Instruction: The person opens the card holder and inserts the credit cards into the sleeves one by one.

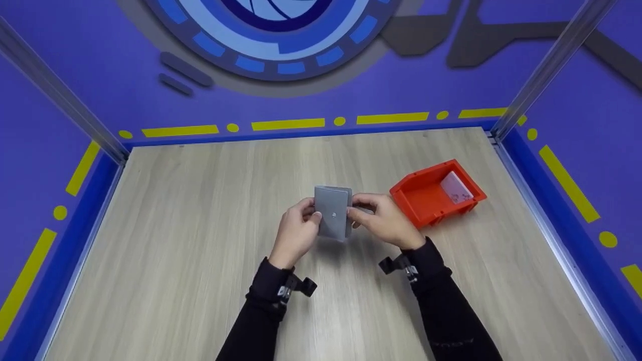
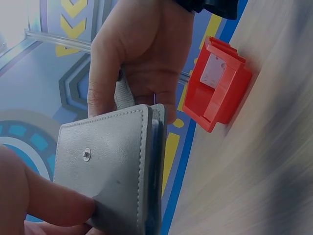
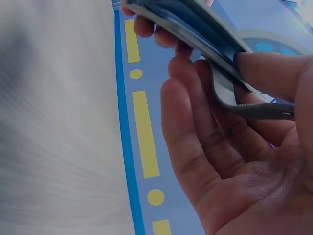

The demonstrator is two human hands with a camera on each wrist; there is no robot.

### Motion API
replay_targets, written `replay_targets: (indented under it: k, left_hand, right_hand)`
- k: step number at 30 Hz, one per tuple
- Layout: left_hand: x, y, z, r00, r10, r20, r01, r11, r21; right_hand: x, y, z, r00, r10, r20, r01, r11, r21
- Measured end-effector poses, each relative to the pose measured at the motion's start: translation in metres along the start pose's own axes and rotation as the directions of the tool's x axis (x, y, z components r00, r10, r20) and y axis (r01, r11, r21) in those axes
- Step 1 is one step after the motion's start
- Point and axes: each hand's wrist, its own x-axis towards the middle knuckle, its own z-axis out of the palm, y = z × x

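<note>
A grey stitched card holder is held upright above the table between both hands. My left hand pinches its left side, the thumb lying on the front cover below a small metal snap. At the opposite edge my right hand grips it with thumb and fingers. A loose strap with a small hole, the closing strap, sticks out past the right fingers. In the right wrist view the holder stands slightly parted, showing bluish sleeves inside. What the sleeves contain cannot be made out.
A red open-front bin stands on the table just right of my right hand. Inside it, a pale pink-white card leans on the back wall. Purple panels with yellow marks enclose the wooden table at the back and sides.
</note>
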Motion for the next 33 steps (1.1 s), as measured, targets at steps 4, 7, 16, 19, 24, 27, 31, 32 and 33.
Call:
replay_targets:
  k: [4,7,16,19,24,27,31,32,33]
  left_hand:
    - [0.001,-0.005,0.001,1.000,0.024,0.018,-0.025,1.000,0.019]
    - [0.002,-0.007,0.002,0.999,0.039,0.016,-0.039,0.998,0.042]
    - [-0.002,-0.001,0.005,0.993,0.085,-0.084,-0.074,0.988,0.132]
    - [-0.007,0.003,0.007,0.988,0.123,-0.088,-0.106,0.978,0.182]
    - [-0.014,0.007,0.012,0.970,0.226,-0.093,-0.180,0.917,0.357]
    - [-0.018,0.008,0.016,0.954,0.281,-0.101,-0.207,0.868,0.452]
    - [-0.020,0.006,0.023,0.939,0.321,-0.123,-0.218,0.832,0.511]
    - [-0.020,0.005,0.024,0.936,0.326,-0.129,-0.216,0.826,0.521]
    - [-0.020,0.004,0.026,0.933,0.332,-0.137,-0.215,0.821,0.529]
  right_hand:
    - [0.000,-0.002,0.001,1.000,0.003,-0.019,-0.003,1.000,-0.017]
    - [0.000,-0.003,0.002,0.998,0.006,-0.060,-0.008,0.999,-0.035]
    - [0.000,-0.003,0.002,0.981,0.031,-0.193,-0.056,0.990,-0.127]
    - [0.000,-0.001,0.003,0.976,0.018,-0.217,-0.058,0.982,-0.180]
    - [0.001,-0.001,0.006,0.971,-0.028,-0.237,-0.035,0.966,-0.256]
    - [0.001,-0.003,0.008,0.968,-0.043,-0.249,-0.027,0.961,-0.274]
    - [0.002,-0.005,0.012,0.964,-0.045,-0.264,-0.032,0.959,-0.283]
    - [0.002,-0.005,0.013,0.963,-0.044,-0.266,-0.035,0.958,-0.285]
    - [0.002,-0.005,0.014,0.962,-0.039,-0.269,-0.041,0.957,-0.286]
